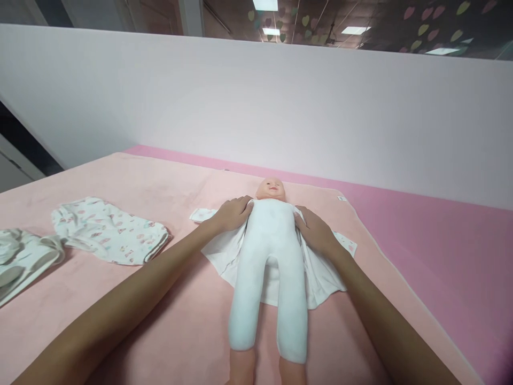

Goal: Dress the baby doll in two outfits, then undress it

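A baby doll [273,230] with a white cloth body lies on its back, head away from me, on a spread-open white baby shirt [320,283]. At the doll's left-side shoulder in the picture, my left hand [233,213] is closed on the shirt's edge, its fingertips against the doll. On the opposite side my right hand [315,227] pinches the other front edge of the shirt beside the doll's chest. Printed sleeve ends stick out past both hands. The doll's arms are hidden, and its lower legs run out of the bottom of the view.
Folded printed baby clothing [114,232] lies at the left, beside a pale garment or bag [24,262] cut off by the view. A pink blanket [192,331] covers the darker pink surface [452,256]. Behind stands a white wall panel [256,107].
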### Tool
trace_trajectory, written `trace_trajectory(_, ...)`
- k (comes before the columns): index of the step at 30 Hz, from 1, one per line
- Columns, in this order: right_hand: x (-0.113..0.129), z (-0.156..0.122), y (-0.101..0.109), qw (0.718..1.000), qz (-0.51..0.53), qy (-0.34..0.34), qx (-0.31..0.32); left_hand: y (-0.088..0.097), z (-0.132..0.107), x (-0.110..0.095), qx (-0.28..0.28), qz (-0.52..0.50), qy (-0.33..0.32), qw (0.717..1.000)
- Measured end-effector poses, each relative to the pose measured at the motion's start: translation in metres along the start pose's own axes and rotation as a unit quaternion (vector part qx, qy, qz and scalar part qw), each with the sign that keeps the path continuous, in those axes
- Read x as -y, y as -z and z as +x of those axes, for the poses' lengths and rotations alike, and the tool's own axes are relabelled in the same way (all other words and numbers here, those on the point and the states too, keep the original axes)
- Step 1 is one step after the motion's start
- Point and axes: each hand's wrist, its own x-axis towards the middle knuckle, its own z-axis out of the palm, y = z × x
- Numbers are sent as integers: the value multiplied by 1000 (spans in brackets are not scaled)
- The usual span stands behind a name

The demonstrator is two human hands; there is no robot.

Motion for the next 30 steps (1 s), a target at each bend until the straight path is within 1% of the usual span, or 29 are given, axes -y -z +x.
trace_trajectory(3, -2, 1, 3, 1000, 13, -9, -18, 1, 0, 1, 5, -4, 9, 1000)
trace_trajectory(7, 2, 3, 2, 996, 8, -29, -85, 1, 1, 3, 6, -6, 12, 1000)
trace_trajectory(11, 9, 3, 0, 988, 23, -23, -154, 0, 1, 3, 6, 0, 7, 1000)
trace_trajectory(13, 10, 3, -2, 989, 27, -19, -145, 0, 1, 2, 1, 3, 3, 1000)
trace_trajectory(18, 5, 5, 0, 998, 33, -21, -45, -1, 1, 2, 0, -2, 1, 1000)
trace_trajectory(20, 5, 5, 7, 999, 31, -33, -29, -1, 1, 3, 0, -5, 2, 1000)
trace_trajectory(23, 3, -1, 22, 998, 23, -62, -23, 1, 0, 3, -2, -5, 10, 1000)
trace_trajectory(26, -16, -22, 36, 996, 32, -83, -18, 5, -1, 5, 14, -13, 20, 1000)
trace_trajectory(30, -57, -63, 47, 994, 15, -107, -35, 9, 1, 10, 32, -30, 34, 998)
